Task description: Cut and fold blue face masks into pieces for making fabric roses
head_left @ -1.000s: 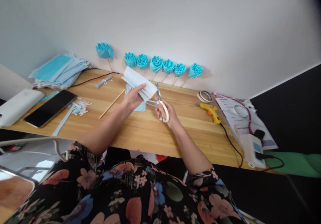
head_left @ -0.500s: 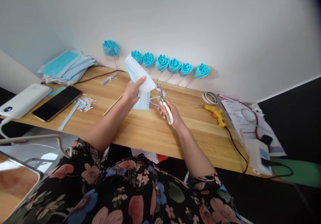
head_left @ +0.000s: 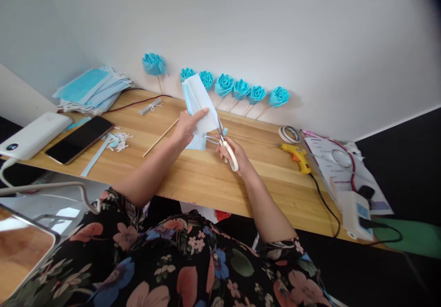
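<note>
My left hand (head_left: 190, 124) grips a light blue and white face mask (head_left: 200, 98), thumb on its pale side, and holds it up above the table. My right hand (head_left: 235, 153) is closed around the white handles of a pair of scissors (head_left: 229, 154). The scissors' blades meet the mask's lower right edge. Beneath the hands, another pale blue mask piece (head_left: 197, 142) lies on the wood, partly hidden by my left hand. A small blue scrap (head_left: 225, 131) shows beside the blades. To the left of my left hand lies a thin wooden stick (head_left: 160, 138).
Several blue flowers on sticks (head_left: 240, 89) lean against the wall. At left are a mask stack (head_left: 93, 86), a power bank (head_left: 36, 135), a phone (head_left: 80, 139) and scraps (head_left: 119, 141). Rightward are tape rolls (head_left: 289, 134), a yellow glue gun (head_left: 296, 155) with its cord, and a power adapter (head_left: 354, 213).
The mask in my left hand has turned more upright and shifted slightly right. The scissors' blades have moved from its corner onto its edge and look more closed.
</note>
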Demonstrator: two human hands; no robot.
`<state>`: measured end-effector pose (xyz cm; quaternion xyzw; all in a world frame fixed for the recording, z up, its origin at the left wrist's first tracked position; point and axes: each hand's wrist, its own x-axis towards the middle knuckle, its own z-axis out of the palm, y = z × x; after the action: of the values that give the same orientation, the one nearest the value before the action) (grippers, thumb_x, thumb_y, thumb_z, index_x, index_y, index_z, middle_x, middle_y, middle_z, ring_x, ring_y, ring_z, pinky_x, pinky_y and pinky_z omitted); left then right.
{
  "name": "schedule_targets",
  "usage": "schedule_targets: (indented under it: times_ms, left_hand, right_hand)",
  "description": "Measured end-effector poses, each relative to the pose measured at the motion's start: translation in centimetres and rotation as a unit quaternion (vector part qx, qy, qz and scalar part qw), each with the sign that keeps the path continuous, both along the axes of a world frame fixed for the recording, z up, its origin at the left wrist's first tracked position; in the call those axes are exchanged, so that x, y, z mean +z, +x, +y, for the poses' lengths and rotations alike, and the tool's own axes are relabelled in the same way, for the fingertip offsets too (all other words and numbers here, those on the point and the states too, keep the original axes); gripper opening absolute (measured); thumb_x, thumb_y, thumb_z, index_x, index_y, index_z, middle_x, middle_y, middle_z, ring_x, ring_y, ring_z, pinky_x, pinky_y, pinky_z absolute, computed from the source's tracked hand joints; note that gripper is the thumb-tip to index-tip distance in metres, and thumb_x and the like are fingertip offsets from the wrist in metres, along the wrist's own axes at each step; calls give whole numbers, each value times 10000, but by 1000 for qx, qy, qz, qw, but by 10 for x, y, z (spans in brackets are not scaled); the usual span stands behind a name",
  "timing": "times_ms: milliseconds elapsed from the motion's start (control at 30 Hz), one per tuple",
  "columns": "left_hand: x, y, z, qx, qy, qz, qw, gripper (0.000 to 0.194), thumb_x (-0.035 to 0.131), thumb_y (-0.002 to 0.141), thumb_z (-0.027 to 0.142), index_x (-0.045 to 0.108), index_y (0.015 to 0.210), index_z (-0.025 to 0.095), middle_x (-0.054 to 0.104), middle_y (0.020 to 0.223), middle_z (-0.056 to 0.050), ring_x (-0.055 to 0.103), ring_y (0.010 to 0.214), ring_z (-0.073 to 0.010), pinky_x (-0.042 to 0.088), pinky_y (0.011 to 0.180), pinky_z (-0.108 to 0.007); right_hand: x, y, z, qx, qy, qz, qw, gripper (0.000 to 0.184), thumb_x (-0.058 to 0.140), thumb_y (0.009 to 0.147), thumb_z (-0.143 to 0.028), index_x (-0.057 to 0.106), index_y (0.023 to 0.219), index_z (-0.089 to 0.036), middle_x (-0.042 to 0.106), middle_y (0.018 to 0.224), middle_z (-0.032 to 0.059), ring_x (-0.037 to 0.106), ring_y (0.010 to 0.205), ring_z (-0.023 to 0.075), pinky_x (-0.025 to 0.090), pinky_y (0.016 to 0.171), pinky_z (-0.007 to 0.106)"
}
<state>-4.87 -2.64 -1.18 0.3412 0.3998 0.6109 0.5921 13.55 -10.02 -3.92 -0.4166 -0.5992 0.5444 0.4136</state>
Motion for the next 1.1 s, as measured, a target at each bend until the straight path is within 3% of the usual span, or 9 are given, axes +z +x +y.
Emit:
schedule_targets:
  times_ms: [700, 1100]
  left_hand:
    - [2, 2, -6, -13, 21, 66, 997, 586, 896, 516, 514, 691, 901, 122, 741, 863, -90, 707, 821, -243, 554, 723, -323]
    - [-1, 1, -3, -15, 25, 59, 998, 557, 897, 526, 490, 703, 893, 119, 735, 851, -88, 707, 824, -252, 555, 749, -349]
  right_hand:
    - [5, -2, -1, -1, -4, -20, 1000, 556, 678, 812, -544, 587, 1260, -227, 576, 855, 8, 458, 653, 109, 335, 544, 251]
    - [4, -1, -2, 3, -14, -14, 1000, 525, 667, 830, -533, 610, 1265, -244, 531, 704, -17, 429, 577, 112, 349, 507, 242]
